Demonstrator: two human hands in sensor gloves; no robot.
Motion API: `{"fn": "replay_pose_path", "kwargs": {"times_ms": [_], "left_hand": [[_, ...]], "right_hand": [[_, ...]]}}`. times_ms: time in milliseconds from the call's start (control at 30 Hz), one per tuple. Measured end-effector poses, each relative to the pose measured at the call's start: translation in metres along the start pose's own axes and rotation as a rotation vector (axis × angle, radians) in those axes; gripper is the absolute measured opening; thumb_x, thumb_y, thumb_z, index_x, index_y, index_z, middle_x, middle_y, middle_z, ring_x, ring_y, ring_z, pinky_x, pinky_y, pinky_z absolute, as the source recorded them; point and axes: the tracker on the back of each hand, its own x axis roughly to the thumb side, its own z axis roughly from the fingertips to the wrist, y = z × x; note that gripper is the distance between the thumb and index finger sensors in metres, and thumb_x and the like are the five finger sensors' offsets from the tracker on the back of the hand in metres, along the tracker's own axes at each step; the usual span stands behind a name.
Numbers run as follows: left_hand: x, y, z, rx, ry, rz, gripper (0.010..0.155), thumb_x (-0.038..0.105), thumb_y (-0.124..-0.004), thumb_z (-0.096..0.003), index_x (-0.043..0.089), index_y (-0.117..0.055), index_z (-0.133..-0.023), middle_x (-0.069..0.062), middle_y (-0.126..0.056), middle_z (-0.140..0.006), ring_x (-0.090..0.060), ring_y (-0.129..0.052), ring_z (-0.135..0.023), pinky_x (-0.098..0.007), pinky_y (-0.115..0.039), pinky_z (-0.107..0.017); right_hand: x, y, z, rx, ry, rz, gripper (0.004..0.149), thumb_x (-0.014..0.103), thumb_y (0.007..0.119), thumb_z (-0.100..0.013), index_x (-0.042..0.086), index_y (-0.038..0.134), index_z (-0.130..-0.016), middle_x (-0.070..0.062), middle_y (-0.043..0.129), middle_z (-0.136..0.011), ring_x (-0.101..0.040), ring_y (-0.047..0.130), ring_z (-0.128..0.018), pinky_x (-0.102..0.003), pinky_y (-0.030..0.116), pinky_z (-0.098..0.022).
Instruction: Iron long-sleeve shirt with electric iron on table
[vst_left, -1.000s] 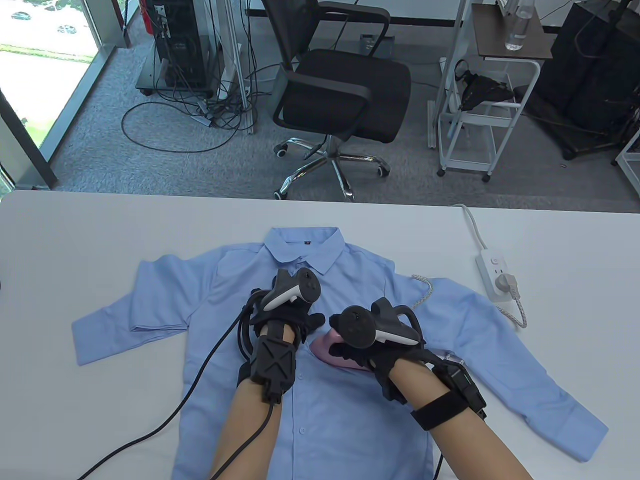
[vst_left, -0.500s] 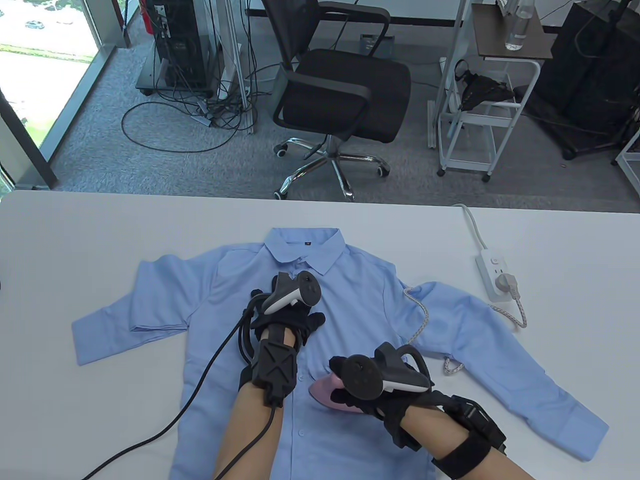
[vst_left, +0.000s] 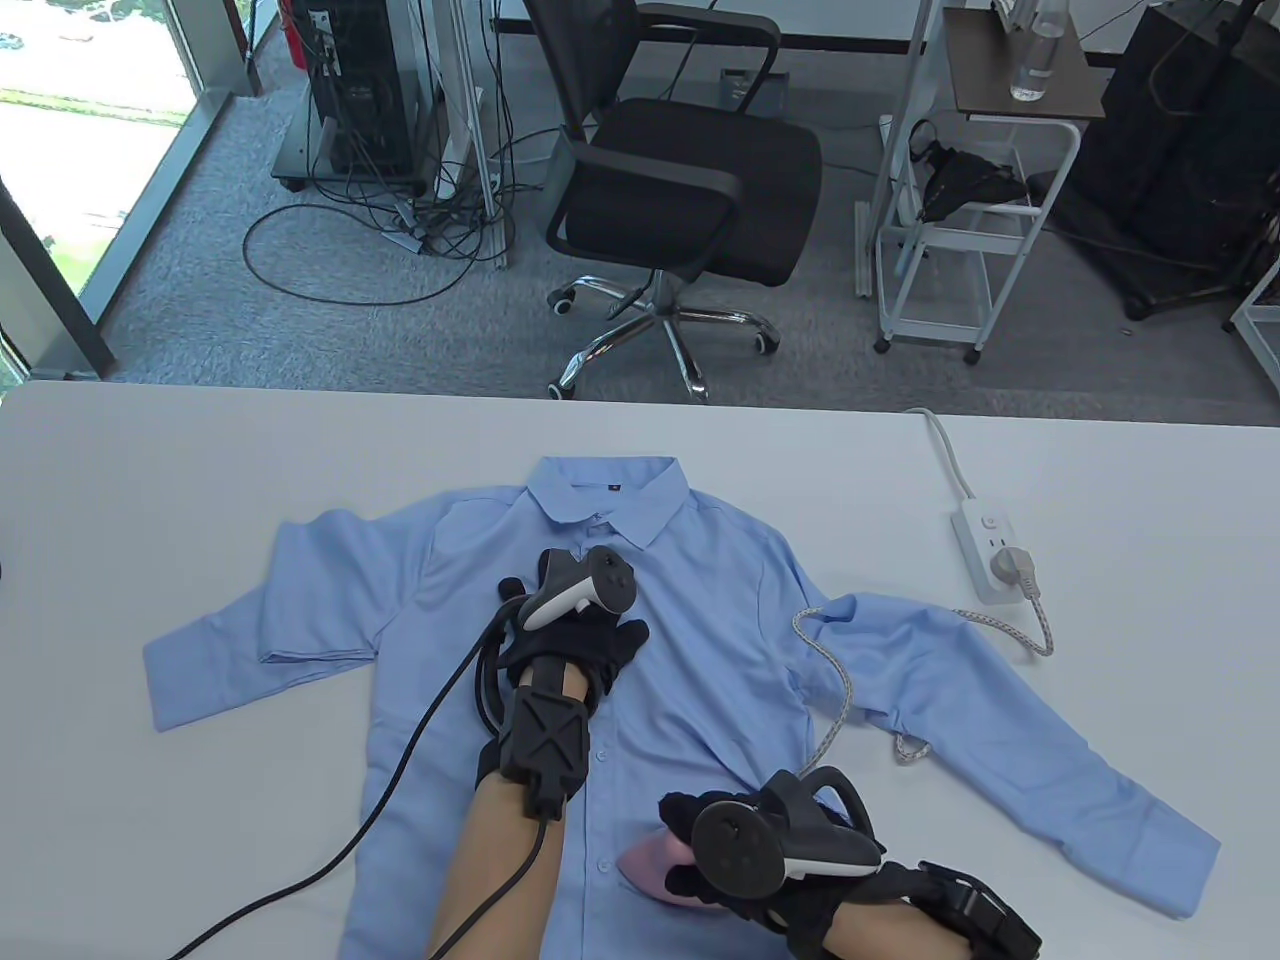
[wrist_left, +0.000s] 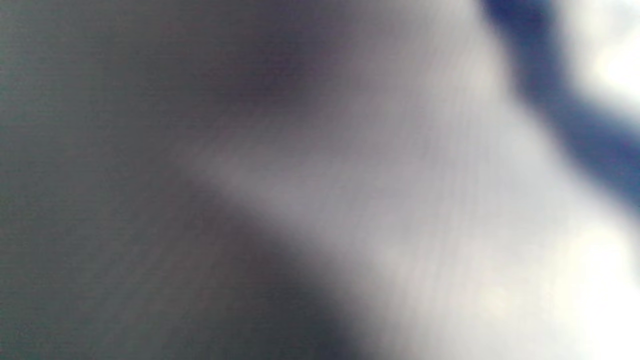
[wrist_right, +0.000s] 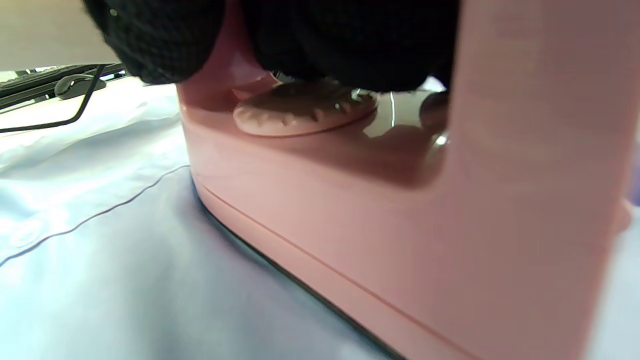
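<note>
A light blue long-sleeve shirt (vst_left: 700, 640) lies flat, front up, collar away from me, on the white table (vst_left: 200, 480). My right hand (vst_left: 740, 860) grips the handle of a pink electric iron (vst_left: 655, 868), which rests on the shirt's lower front near the button placket. The right wrist view shows the iron's pink body (wrist_right: 350, 210) sitting on the blue cloth (wrist_right: 125, 260), my gloved fingers (wrist_right: 160, 40) wrapped over its handle. My left hand (vst_left: 585, 625) rests palm down on the shirt's chest below the collar. The left wrist view is a blur.
The iron's braided cord (vst_left: 835, 690) runs over the shirt's right sleeve to a white power strip (vst_left: 990, 550) at the right. A black glove cable (vst_left: 400, 780) trails over the left front of the table. An office chair (vst_left: 670, 190) stands beyond the far edge.
My right hand has drawn the iron down the shirt front toward me, from chest level to near the hem. The cord has followed it. The left hand has stayed in place.
</note>
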Motion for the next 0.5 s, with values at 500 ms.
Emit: {"fn": "replay_pose_path", "kwargs": {"times_ms": [500], "left_hand": [[0.0, 0.0, -0.001, -0.004, -0.002, 0.005, 0.078, 0.065, -0.035, -0.0449, 0.041, 0.016, -0.099, 0.009, 0.029, -0.103, -0.043, 0.027, -0.094, -0.078, 0.005, -0.059]], "right_hand": [[0.028, 0.015, 0.04, 0.005, -0.042, -0.002, 0.066, 0.051, 0.074, -0.049, 0.014, 0.058, -0.102, -0.001, 0.088, -0.061, -0.018, 0.092, -0.031, -0.05, 0.081, -0.051]]}}
